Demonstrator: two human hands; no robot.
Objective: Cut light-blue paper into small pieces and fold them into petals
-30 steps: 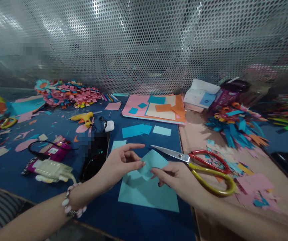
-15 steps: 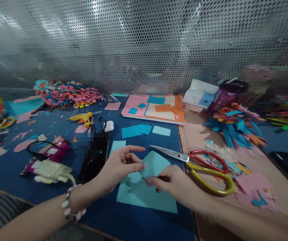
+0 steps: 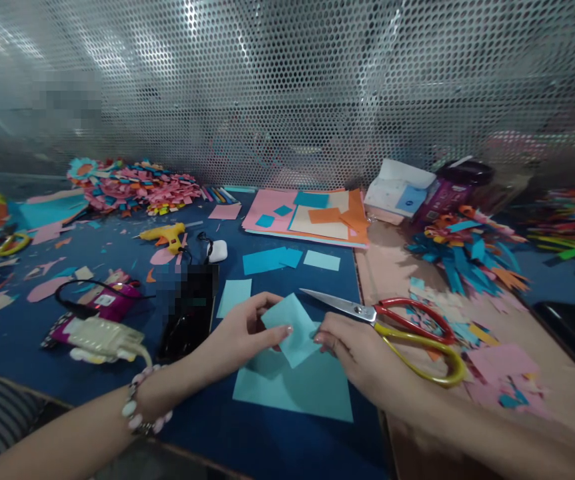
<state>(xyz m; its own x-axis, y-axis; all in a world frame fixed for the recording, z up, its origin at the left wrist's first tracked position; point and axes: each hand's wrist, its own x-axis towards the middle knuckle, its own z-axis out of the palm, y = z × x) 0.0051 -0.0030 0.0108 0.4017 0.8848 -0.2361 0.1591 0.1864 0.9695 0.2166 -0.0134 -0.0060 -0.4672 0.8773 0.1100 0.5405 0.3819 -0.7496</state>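
Observation:
Between my two hands is a small light-blue paper square, turned so that its corners point up and down. My left hand pinches its left side, thumb in front and fingers behind. At its right corner my right hand has closed fingers on the edge. Beneath lies a larger light-blue paper sheet, partly covered by the square and hands. Scissors with one red and one yellow handle rest just right of my right hand, blades pointing left. A light-blue paper rectangle lies behind my left hand.
A black phone and a purple device lie on the left. Farther back are a yellow glue gun and stacked coloured paper. Paper scraps and a blue paper-strip bundle cover the right side. A perforated metal panel stands behind.
The paper square has turned and tilted up to face me. My left fingers have curled behind it, and my right hand has moved up slightly to its right corner.

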